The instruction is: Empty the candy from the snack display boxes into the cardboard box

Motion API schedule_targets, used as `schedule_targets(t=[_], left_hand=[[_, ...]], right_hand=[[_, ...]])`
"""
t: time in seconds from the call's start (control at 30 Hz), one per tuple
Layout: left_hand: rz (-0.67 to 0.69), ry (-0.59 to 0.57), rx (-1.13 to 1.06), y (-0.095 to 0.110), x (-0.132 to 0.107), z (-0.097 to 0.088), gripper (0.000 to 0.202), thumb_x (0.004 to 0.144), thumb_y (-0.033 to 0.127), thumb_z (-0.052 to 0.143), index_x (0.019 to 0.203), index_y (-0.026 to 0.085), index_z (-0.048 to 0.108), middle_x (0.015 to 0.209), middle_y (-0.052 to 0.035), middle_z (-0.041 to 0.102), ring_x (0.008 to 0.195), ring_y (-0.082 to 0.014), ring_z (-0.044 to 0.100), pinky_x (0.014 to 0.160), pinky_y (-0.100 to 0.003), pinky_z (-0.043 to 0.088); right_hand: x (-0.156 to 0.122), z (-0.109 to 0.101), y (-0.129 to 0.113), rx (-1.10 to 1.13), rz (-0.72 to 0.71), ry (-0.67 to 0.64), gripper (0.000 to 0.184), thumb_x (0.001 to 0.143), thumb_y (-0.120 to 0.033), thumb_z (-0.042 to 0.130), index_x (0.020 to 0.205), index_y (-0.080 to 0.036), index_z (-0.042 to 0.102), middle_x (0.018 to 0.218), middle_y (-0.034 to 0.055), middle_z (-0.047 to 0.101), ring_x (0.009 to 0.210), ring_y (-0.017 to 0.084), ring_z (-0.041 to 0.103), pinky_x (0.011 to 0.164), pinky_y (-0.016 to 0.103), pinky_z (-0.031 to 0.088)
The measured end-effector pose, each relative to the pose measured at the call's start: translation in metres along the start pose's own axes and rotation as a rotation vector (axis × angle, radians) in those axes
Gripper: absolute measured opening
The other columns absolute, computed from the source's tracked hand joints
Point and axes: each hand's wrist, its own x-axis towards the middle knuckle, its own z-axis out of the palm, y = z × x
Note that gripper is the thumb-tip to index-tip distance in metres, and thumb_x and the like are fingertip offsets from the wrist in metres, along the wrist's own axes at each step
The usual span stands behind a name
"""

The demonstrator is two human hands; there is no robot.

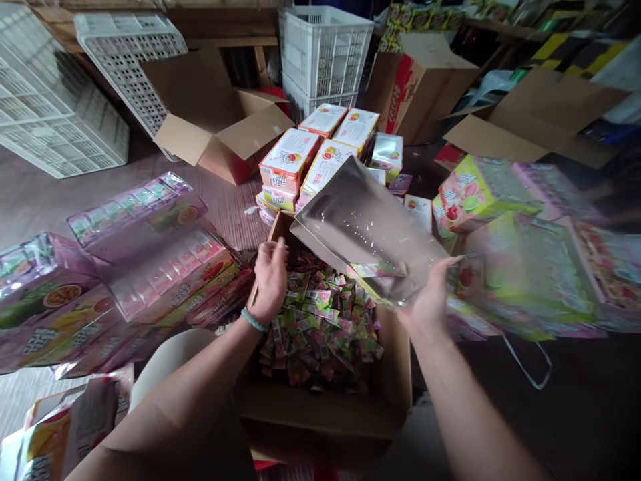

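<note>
A brown cardboard box [320, 414] in front of me is filled with several small green, pink and red candy sachets [320, 327]. My left hand [270, 277] hovers over the box's left edge, fingers curled, and what it holds is hidden. My right hand [431, 300] grips the lower edge of a large silvery foil bag [368, 227], tilted above the box's far right corner. The bag's mouth faces left.
Shrink-wrapped purple and pink packs [135, 267] are stacked at left. Orange-and-white cartons [310, 160] stand behind the box. Green and pink display boxes [505, 254] lie at right. Open cardboard boxes [220, 127] and white plastic crates [325, 53] sit at the back.
</note>
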Motion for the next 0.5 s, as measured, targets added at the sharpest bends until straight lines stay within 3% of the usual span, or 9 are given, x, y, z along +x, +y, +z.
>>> schedule_targets(t=[0.1, 0.2, 0.37, 0.5], left_hand=[[0.3, -0.288, 0.232, 0.002, -0.024, 0.001, 0.021, 0.091, 0.046, 0.067, 0.089, 0.025, 0.065, 0.098, -0.0043, 0.059, 0.085, -0.0176, 0.057, 0.083, -0.028, 0.051], [0.481, -0.308, 0.427, 0.004, -0.038, 0.004, 0.019, 0.092, 0.043, 0.068, 0.098, 0.025, 0.073, 0.115, -0.0093, 0.055, 0.1, -0.0223, 0.059, 0.091, -0.033, 0.053], [0.437, -0.338, 0.69, -0.009, -0.036, 0.01, 0.023, 0.087, 0.033, 0.077, 0.109, 0.026, 0.075, 0.121, -0.0078, 0.047, 0.106, -0.0227, 0.06, 0.09, -0.036, 0.059], [0.341, -0.322, 0.621, -0.018, -0.037, 0.015, 0.025, 0.083, 0.031, 0.082, 0.107, 0.027, 0.078, 0.132, -0.0076, 0.037, 0.113, -0.0218, 0.06, 0.099, -0.038, 0.059]], right_hand=[[-0.008, 0.01, 0.008, 0.041, 0.104, -0.059, 0.066, 0.09, -0.079, 0.05, 0.138, -0.035, 0.061, 0.143, 0.0042, 0.063, 0.13, 0.029, 0.061, 0.1, 0.052, 0.06], [-0.01, 0.01, 0.018, 0.009, 0.068, -0.088, 0.064, 0.092, -0.078, 0.045, 0.139, -0.037, 0.062, 0.139, 0.0042, 0.065, 0.131, 0.029, 0.061, 0.097, 0.05, 0.061], [-0.014, 0.018, 0.025, 0.005, -0.016, -0.141, 0.06, 0.096, -0.073, 0.043, 0.139, -0.036, 0.063, 0.123, 0.0044, 0.073, 0.117, 0.027, 0.069, 0.1, 0.048, 0.06], [-0.023, 0.03, 0.027, 0.025, 0.068, -0.193, 0.061, 0.095, -0.074, 0.045, 0.136, -0.032, 0.064, 0.111, 0.0038, 0.076, 0.103, 0.025, 0.073, 0.1, 0.047, 0.059]])
